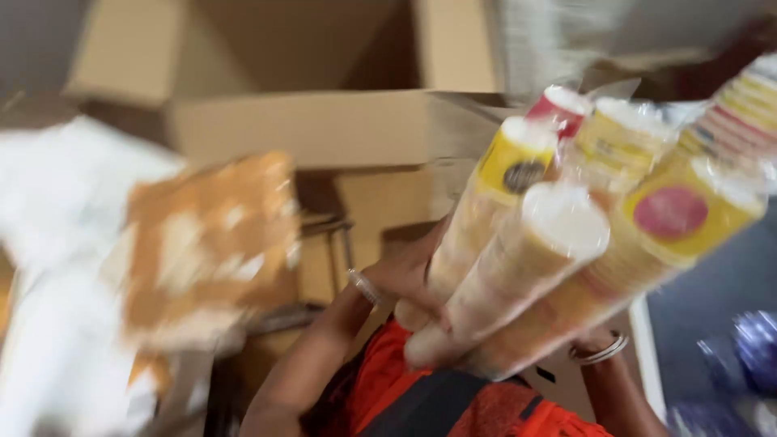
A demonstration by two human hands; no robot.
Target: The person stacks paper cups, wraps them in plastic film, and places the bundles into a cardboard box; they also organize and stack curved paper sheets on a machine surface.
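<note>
Several long stacks of paper cups (558,243) in clear plastic sleeves, yellow, red and white, lie bundled against my chest and point up to the right. My left hand (405,279), a bangle on its wrist, wraps around the lower end of the bundle from the left. My right hand (593,337), also with a bangle, supports the bundle from beneath on the right and is mostly hidden by the cups. My orange garment (388,380) shows below. The whole view is blurred by motion.
An open brown cardboard box (324,121) with raised flaps stands behind the cups. A blurred white and orange package (202,243) lies at the left. More cardboard (380,202) sits below the box. A blue shiny object (749,356) is at the lower right.
</note>
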